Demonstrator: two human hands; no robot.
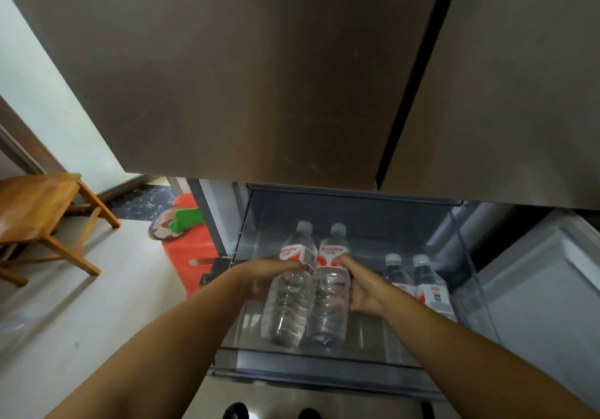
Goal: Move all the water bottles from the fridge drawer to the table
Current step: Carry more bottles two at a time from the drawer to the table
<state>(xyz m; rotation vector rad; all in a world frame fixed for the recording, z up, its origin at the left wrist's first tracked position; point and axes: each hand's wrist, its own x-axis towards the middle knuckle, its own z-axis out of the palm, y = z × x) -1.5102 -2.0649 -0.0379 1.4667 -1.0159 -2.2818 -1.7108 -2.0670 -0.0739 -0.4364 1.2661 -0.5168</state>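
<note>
The fridge drawer is pulled out below the closed fridge doors. My left hand grips a clear water bottle with a red and white label. My right hand grips a second, like bottle right beside the first. Both bottles are held side by side over the drawer, caps pointing away from me. Two more water bottles stand at the right side of the drawer. The table is out of view.
Large brown fridge doors hang overhead. A red plastic stool with a green item on it stands left of the drawer. A wooden stool stands further left on the pale floor. An open white compartment lies to the right.
</note>
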